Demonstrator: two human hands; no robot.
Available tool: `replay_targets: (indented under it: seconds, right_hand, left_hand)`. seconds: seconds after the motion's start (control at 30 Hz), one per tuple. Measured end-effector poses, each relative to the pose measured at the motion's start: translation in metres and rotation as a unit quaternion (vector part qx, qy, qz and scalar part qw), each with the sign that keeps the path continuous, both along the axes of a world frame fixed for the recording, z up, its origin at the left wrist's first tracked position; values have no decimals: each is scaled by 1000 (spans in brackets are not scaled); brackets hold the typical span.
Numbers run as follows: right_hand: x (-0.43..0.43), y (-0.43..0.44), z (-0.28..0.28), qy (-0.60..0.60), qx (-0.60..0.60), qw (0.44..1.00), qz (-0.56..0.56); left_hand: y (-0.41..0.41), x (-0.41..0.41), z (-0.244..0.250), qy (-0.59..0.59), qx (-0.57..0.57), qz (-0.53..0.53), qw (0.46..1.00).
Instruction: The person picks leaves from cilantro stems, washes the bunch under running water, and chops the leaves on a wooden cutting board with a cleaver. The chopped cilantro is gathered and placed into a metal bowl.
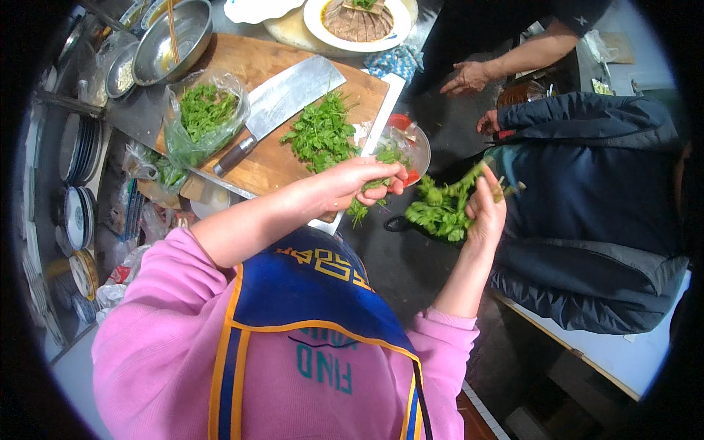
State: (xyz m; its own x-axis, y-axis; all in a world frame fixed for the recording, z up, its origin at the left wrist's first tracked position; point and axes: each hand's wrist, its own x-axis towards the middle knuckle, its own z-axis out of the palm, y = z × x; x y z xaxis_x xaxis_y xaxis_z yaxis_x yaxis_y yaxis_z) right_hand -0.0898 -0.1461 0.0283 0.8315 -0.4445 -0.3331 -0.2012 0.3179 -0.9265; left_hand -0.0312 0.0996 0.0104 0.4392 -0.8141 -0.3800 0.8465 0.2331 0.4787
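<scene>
My left hand (374, 179) is closed around a few leafy herb sprigs (357, 212), just past the cutting board's edge. To its right, my right hand (485, 209) grips a bunch of leafy herbs (440, 212), its stems sticking out past the fingers. A heap of green herbs (324, 132) lies on the wooden cutting board (275, 55). Beside it rests a cleaver (294, 93) with a dark handle. An open plastic bag (187, 146) of herbs is on the board's left part. Below my left hand's fingertips, partly hidden, is a bin (422, 151) with scraps.
Steel bowls (190, 49) stand behind the board, one with chopsticks. A plate of sliced meat (404, 38) and a blue checked cloth (393, 61) are at the far edge. On the right are a person in a dark jacket (583, 192) and another person's forearm (522, 55). Stacked plates (77, 217) fill shelves at left.
</scene>
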Motion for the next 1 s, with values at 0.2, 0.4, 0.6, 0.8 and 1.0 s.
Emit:
replay_targets:
  seconds: [0.2,0.4,0.6,0.8,1.0]
  right_hand:
    - [-3,17,-16,56,-75,996,3]
    - [-31,54,-20,14,157,985,63]
    - [-53,58,-7,5,33,999,30]
    - [-62,75,5,-19,-198,977,81]
    - [-60,80,-5,-72,-197,977,-30]
  left_hand:
    - [11,7,-14,130,-192,-13,973]
    - [-9,7,3,166,-247,29,954]
    - [-38,15,2,179,-212,55,959]
    - [-62,16,3,211,-181,112,954]
    - [-66,11,1,203,-156,130,958]
